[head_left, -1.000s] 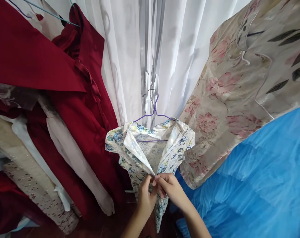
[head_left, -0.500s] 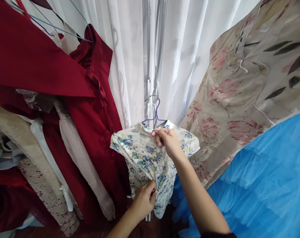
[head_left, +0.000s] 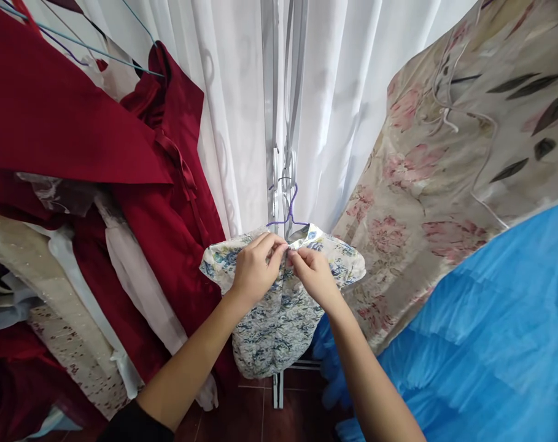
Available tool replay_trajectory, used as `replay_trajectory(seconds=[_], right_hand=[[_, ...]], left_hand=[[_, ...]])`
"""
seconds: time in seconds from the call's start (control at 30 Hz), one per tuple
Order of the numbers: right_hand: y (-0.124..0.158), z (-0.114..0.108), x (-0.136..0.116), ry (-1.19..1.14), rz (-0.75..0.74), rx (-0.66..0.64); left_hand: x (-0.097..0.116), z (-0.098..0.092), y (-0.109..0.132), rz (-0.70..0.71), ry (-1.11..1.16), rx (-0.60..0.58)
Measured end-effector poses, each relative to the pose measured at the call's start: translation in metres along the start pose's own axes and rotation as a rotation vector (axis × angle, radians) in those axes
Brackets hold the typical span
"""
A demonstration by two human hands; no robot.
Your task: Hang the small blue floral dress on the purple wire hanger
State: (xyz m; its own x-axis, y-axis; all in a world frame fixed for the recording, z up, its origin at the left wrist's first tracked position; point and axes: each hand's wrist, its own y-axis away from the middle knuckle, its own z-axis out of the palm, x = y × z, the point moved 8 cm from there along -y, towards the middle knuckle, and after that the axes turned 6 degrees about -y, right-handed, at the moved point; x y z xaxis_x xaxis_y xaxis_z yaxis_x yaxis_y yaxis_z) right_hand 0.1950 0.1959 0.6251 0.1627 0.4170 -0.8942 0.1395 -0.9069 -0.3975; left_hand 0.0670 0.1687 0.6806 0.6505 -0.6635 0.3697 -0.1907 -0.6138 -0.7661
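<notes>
A short-sleeved floral blouse (head_left: 279, 331), white with blue and green flowers, hangs on a purple wire hanger (head_left: 290, 212) in the middle of the view. My left hand (head_left: 259, 265) pinches the left side of its collar at the front neckline. Close beside it, my right hand (head_left: 312, 268) pinches the right side of the collar. The fingertips of both hands almost meet at the neck opening. Whatever small fastening may lie between the fingers is hidden.
Dark red garments (head_left: 168, 202) hang at the left, with pale garments among them. On the right are a beige floral dress (head_left: 412, 166) and a blue tulle skirt (head_left: 485, 325). Behind the blouse stand a metal rack (head_left: 269, 73) and white curtains (head_left: 343, 80).
My left hand has moved up from the lower front of the blouse to the collar, beside my right hand. The blouse's lower part has shifted and now bulges fuller.
</notes>
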Motion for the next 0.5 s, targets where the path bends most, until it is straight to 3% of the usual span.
replay_trajectory(seconds=[0.13,0.27,0.4,0.5], right_hand=[[0.003,0.009,0.016,0.147,-0.026,0.069],[0.009,0.02,0.04,0.143,0.028,0.053],[0.019,0.025,0.052,0.066,0.072,0.013],[0.03,0.03,0.049,0.019,0.1,-0.028]], left_hand=[[-0.005,-0.007,0.001,-0.004,0.023,0.074],[-0.027,-0.04,-0.003,-0.087,0.092,0.316],[-0.093,-0.072,-0.002,-0.274,0.228,0.533],[-0.171,-0.075,0.028,-0.631,0.57,0.733]])
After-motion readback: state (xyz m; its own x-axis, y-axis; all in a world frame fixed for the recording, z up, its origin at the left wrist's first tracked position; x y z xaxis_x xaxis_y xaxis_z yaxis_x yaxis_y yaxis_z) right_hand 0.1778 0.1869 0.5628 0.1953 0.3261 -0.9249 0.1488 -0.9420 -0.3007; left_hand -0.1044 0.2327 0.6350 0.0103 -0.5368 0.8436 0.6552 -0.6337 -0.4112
